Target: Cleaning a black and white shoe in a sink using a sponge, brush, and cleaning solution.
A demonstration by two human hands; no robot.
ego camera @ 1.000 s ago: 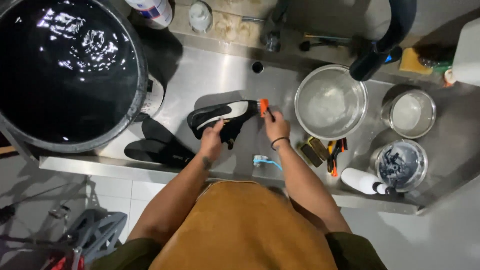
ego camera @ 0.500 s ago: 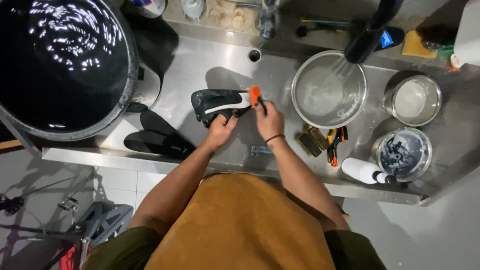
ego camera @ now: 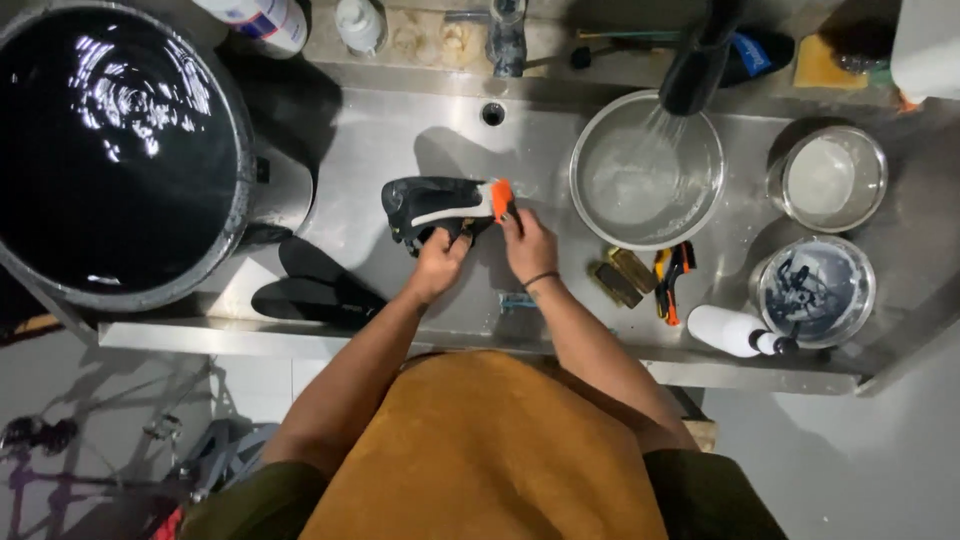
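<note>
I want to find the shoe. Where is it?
The black shoe lies mid-sink in the head view, held by the left hand and right hand, left of the metal bowl.

One head-worn camera looks straight down from above onto the steel sink counter point(ego camera: 400, 130), fairly near.

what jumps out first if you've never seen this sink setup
Likely the big round tub of dark, glinting water filling the upper left, beside the steel sink counter. At the centre, the left hand and right hand hold a black and white shoe with an orange heel. To the right, a tap runs into a steel basin.
</note>
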